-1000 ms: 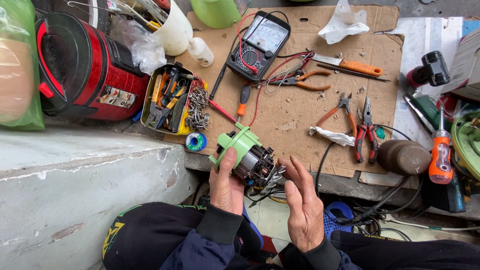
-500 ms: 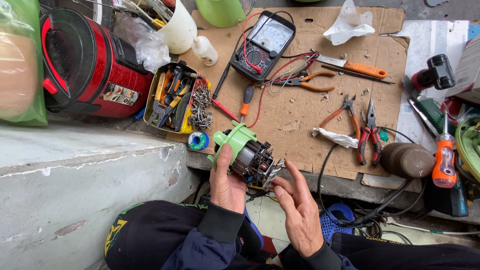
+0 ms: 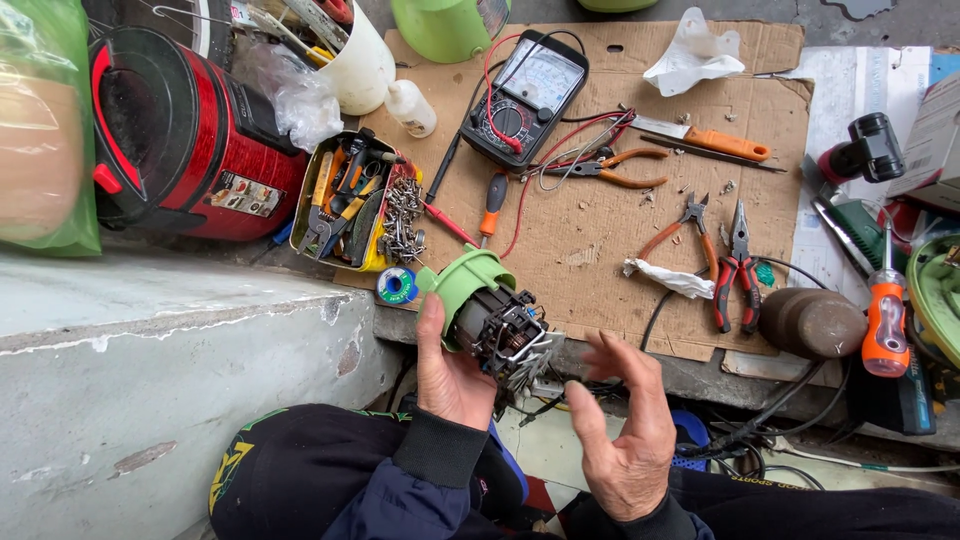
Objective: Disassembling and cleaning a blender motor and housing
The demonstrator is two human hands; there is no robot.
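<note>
We've got the small motor with the green cap clenched in the left hand at six o'clock off the table's edge, right hand released, fingers spread beside its wire end, so inspection looks underway and careful fingertip work on those wires comes next.

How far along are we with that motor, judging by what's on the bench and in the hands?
Done: the motor is out and bare, windings exposed, green end cap on. The multimeter lies on the cardboard with pliers and screwdrivers out. In hand: the left hand grips the motor; the right hand is open beside its loose wires. Left: the wires hang unconnected, and no housing is on.
</note>
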